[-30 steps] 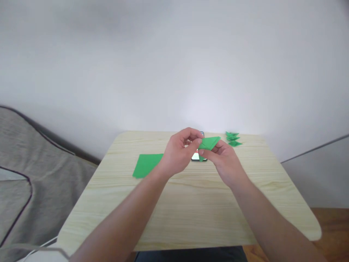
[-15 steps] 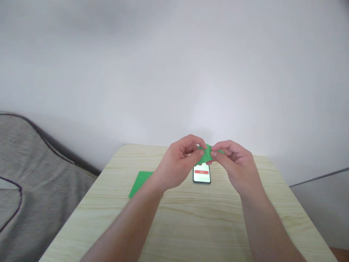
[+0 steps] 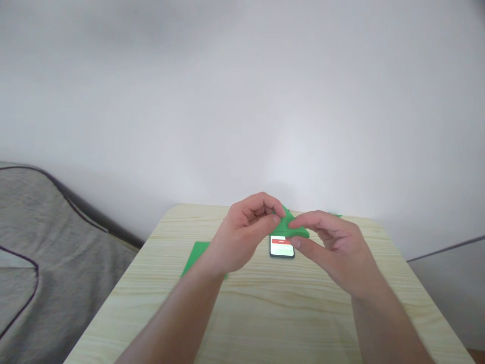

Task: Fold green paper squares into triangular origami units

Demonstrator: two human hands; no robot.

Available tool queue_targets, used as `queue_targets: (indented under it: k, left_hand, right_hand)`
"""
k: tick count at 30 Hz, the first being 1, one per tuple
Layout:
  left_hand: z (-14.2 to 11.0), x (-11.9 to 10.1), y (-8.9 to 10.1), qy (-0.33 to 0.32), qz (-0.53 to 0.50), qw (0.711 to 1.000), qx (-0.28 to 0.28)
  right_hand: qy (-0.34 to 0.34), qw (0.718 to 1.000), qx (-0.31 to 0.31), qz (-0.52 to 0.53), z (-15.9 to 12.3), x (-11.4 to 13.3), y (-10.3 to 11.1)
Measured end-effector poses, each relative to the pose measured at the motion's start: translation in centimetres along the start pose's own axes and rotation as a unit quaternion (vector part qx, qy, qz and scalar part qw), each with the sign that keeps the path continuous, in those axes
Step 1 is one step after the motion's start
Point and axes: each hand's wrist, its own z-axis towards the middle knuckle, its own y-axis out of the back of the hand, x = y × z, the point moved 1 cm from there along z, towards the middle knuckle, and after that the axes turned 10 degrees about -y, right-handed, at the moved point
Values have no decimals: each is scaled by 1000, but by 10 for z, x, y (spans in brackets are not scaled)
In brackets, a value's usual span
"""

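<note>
A small piece of folded green paper, roughly triangular with a crease down its middle, is held up above the table between both hands. My left hand pinches its left side between thumb and fingers. On the right side, my right hand has its index finger on the paper's face and its thumb at the lower edge. Behind and below the paper lies a phone with a lit screen and a red bar, its upper part covered by the paper and fingers.
A flat green paper sheet lies on the wooden table, partly behind my left forearm. Another green bit shows at the table's back edge. A white wall stands behind; grey fabric is at the left.
The green paper has turned, so its point is up and its flat edge down. My right hand has lowered slightly, its thumb shifting from the paper's face to the bottom edge.
</note>
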Motion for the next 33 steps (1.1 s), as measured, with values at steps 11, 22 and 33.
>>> queue_targets:
  k: [11,22,33]
  left_hand:
    - [-6,-11,-6,-25,-8,999,34]
    - [-8,-12,-12,-10,-14,1000,20]
    - [-10,-9,-16,-26,-9,1000,13]
  right_hand:
    - [-26,994,-23,105,-4,9,-3]
    - [-44,986,-41,153,-6,10,-8]
    - [-75,981,-59,167,-8,14,-12]
